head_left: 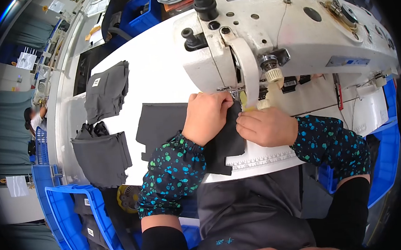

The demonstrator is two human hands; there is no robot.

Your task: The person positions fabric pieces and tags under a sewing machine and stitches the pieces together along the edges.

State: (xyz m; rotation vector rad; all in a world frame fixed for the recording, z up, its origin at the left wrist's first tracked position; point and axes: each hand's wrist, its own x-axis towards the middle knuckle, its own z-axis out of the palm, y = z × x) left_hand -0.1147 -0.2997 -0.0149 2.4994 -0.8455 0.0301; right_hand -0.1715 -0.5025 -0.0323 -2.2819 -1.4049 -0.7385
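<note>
Dark grey fabric (161,123) lies on the white table under the head of a white sewing machine (295,21). My left hand (207,117) rests on this fabric, its fingers pressed together on the edge beside the presser foot (236,94). Just right of the foot, my right hand (268,126) has its thumb and fingers closed on the fabric's right edge. The fingertips of both hands are close together but apart. A printed ruler strip (263,160) runs along the table below the cloth. The needle is hidden among the machine parts.
Two stacks of dark grey pieces, an upper one (107,92) and a lower one (101,159), lie on the left. A blue crate (52,200) with labelled pieces stands lower left. Red-handled snips (338,92) lie behind my right forearm. Another person (36,119) is far left.
</note>
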